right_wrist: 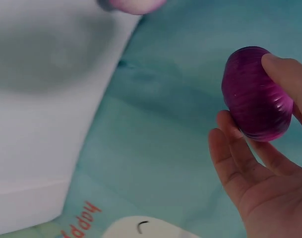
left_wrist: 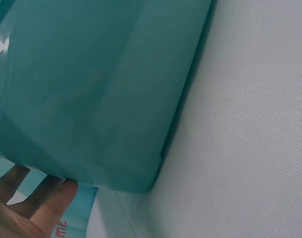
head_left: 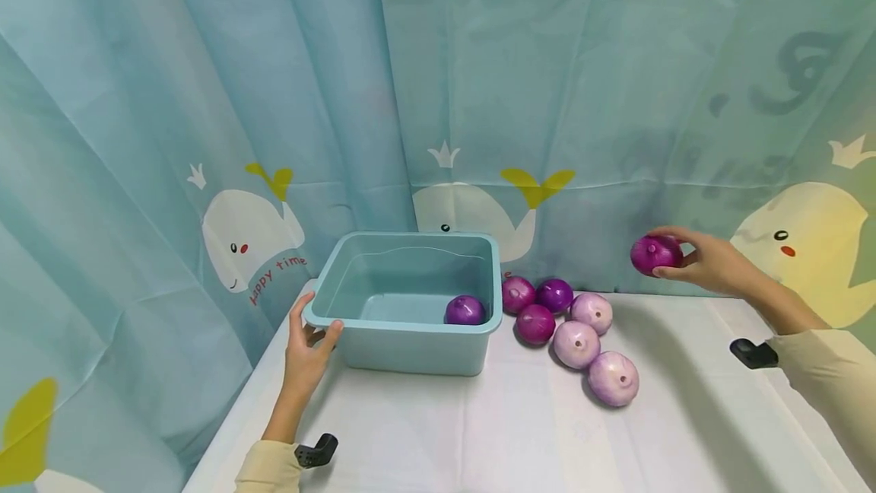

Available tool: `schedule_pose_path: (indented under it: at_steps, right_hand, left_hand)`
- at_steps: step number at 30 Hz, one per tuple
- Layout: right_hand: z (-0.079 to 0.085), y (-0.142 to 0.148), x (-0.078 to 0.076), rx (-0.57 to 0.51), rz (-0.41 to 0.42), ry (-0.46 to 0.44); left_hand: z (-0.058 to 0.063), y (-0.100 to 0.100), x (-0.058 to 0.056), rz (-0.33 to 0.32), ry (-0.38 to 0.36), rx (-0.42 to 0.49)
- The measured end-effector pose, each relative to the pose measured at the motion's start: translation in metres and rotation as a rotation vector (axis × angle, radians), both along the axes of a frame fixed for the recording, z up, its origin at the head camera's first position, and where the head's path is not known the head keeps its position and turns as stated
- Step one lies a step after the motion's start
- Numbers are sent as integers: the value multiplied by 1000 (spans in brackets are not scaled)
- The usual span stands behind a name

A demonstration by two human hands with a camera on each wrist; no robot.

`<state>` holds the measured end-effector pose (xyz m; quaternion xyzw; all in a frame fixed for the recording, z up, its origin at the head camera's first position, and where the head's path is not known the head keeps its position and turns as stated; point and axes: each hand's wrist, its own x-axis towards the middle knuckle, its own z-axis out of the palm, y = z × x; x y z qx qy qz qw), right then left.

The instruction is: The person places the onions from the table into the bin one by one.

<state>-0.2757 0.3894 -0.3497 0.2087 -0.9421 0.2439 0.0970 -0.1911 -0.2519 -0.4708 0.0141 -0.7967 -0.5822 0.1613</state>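
My right hand (head_left: 712,261) holds a dark purple onion (head_left: 655,255) up in the air at the right, thumb and fingers around it. In the right wrist view the same onion (right_wrist: 257,94) sits between thumb and fingertips. My left hand (head_left: 306,356) grips the near left corner of a light blue plastic bin (head_left: 417,348), thumb on the front and fingers along the side. The left wrist view has those fingers (left_wrist: 54,201) against the bin's wall. Inside the bin, one purple onion (head_left: 465,310) lies at the front right.
Right of the bin, several onions lie clustered on the white tablecloth (head_left: 520,432): dark purple ones (head_left: 535,324) nearer the bin, pale ones (head_left: 614,379) to their right. A blue curtain (head_left: 479,97) with printed whales hangs behind and to the left of the table.
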Motion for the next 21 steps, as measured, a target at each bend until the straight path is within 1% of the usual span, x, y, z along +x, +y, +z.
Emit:
schedule_pose_path:
  at_steps: [5,10,15,21]
  right_hand:
    - [20,-5,3,-32,-57,9]
    - [33,-7,4,-74,-99,6]
    - [38,-9,4,-74,-111,20]
    - [36,-12,3,-90,-95,31]
  left_hand:
    - [1,0,0,5,-5,-6]
    - [-1,1,0,-4,-4,3]
    - [-1,1,1,-17,-7,10]
    - [4,1,3,-16,-6,-9]
